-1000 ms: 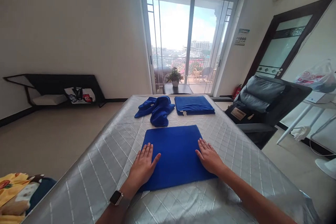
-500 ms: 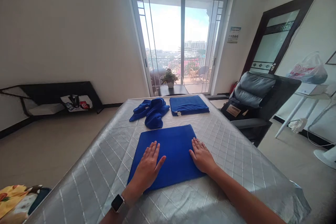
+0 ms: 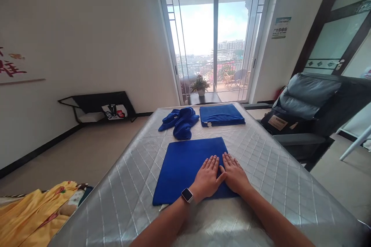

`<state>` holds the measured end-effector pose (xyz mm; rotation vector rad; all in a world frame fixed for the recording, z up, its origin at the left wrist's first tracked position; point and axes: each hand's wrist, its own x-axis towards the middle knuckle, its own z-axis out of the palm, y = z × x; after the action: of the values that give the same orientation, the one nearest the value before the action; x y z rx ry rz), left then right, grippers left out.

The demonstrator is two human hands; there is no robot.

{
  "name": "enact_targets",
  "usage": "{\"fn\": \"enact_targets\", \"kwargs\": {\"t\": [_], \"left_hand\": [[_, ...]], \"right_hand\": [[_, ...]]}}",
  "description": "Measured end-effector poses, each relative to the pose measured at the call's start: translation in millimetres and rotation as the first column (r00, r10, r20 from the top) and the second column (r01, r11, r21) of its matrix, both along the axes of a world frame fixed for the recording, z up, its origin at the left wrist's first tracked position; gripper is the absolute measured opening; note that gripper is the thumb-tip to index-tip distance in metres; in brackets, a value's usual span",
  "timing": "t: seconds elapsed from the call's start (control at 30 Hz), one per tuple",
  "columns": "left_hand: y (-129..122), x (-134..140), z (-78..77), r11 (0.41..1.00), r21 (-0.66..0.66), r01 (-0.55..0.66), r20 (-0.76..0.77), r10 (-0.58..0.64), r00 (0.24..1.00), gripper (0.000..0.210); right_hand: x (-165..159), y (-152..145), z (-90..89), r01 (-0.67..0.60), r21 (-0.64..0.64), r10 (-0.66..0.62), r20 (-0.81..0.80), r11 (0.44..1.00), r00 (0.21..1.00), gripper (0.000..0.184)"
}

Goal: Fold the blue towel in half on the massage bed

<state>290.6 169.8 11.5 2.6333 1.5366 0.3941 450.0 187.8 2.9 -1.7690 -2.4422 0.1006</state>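
Observation:
A blue cloth (image 3: 182, 170), folded to a flat rectangle, lies on the silver quilted cover (image 3: 130, 177) in front of me. My left hand (image 3: 209, 175) rests palm down on its right half, fingers stretched out. Beside it, my right hand (image 3: 234, 173) lies flat along the cloth's right edge, and the left thumb meets the right hand. Past the cloth are a crumpled blue cloth (image 3: 184, 121) and, to its right, a neat stack of folded blue cloths (image 3: 222, 115) with a white tag at its front edge.
To the right of the covered surface stands a black armchair (image 3: 307, 104) with a dark bag on it. A potted plant (image 3: 200, 85) is on a small dark table before the glass sliding door. Yellow printed fabric (image 3: 40, 212) lies low at the left.
My left hand has slid right across the folded cloth to meet the right hand. The right hand stays at the right edge. The view has turned slightly left.

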Motion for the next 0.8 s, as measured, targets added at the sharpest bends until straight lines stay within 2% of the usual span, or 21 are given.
{"fn": "enact_targets", "kwargs": {"t": [0.17,0.27,0.37,0.47,0.63,0.8], "left_hand": [[-11,-81,-8.2,0.988,-0.036,-0.147,-0.113,0.142,0.983,0.074],[-29,-135,-20.4,0.960,0.002,-0.280,-0.149,0.277,0.949,0.074],[-49,-169,-30.4,0.923,0.047,-0.381,-0.148,0.384,0.912,0.075],[-59,-178,-33.0,0.904,0.043,-0.425,-0.129,0.426,0.895,0.077],[-57,-174,-33.2,0.909,0.030,-0.415,-0.104,0.416,0.903,0.082],[-56,-173,-37.5,0.905,0.055,-0.421,-0.095,0.425,0.900,0.082]], "right_hand": [[-3,-1,7.5,0.030,-0.047,-0.034,-0.078,0.998,0.996,0.065],[-2,-1,7.0,0.030,-0.064,-0.036,-0.091,0.998,0.995,0.066],[-3,-1,5.6,0.028,-0.064,-0.034,-0.093,0.998,0.995,0.066],[-3,-1,7.1,0.023,-0.039,-0.026,-0.079,0.999,0.997,0.065],[-2,-18,17.0,0.000,0.051,0.001,-0.020,0.999,1.000,0.061],[0,-55,14.1,-0.006,-0.011,0.006,-0.043,1.000,0.999,0.063]]}}
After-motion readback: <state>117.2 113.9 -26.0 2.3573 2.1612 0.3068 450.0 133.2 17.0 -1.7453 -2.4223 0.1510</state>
